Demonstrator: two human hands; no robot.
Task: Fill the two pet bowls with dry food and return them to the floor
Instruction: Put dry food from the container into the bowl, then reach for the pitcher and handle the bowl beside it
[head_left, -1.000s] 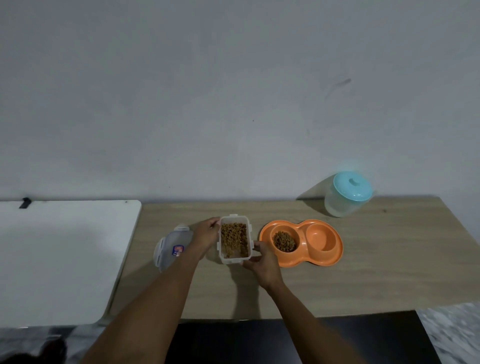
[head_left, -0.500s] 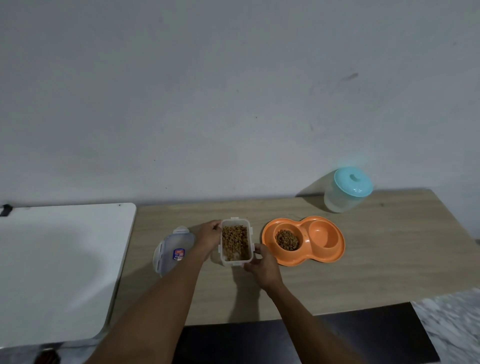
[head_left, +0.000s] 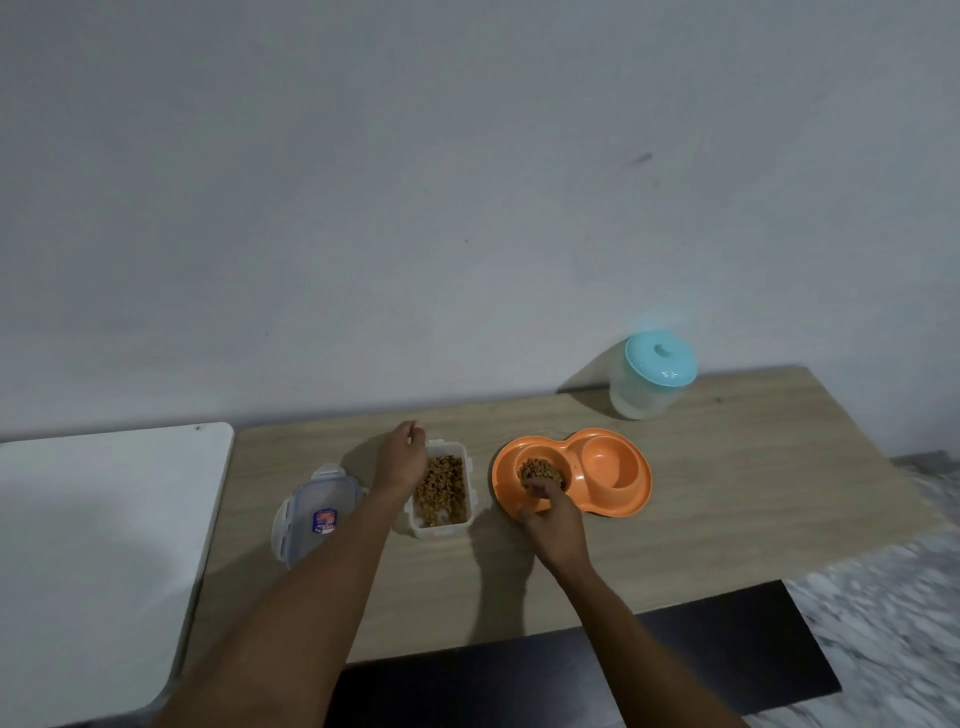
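Observation:
An orange double pet bowl (head_left: 631, 501) sits on the wooden table (head_left: 727, 493). Its left well holds dry food (head_left: 537, 469); its right well is bare. My right hand (head_left: 553, 519) grips the bowl's near left rim, thumb outside and fingers at the edge of the kibble. A clear rectangular food container (head_left: 441, 527), lid off and partly full of kibble, stands to the left of the bowl. My left hand (head_left: 402, 460) lies along its left wall, fingers curled at the far corner.
The container's clear lid (head_left: 311, 512) lies on the table left of my left arm. A translucent jar with a turquoise lid (head_left: 649, 376) stands at the back right by the wall. A white table (head_left: 93, 519) adjoins on the left. Marble floor (head_left: 893, 623) lies right.
My right hand has left the food container and moved right onto the orange bowl's rim. My left hand has slid farther along the container's left side.

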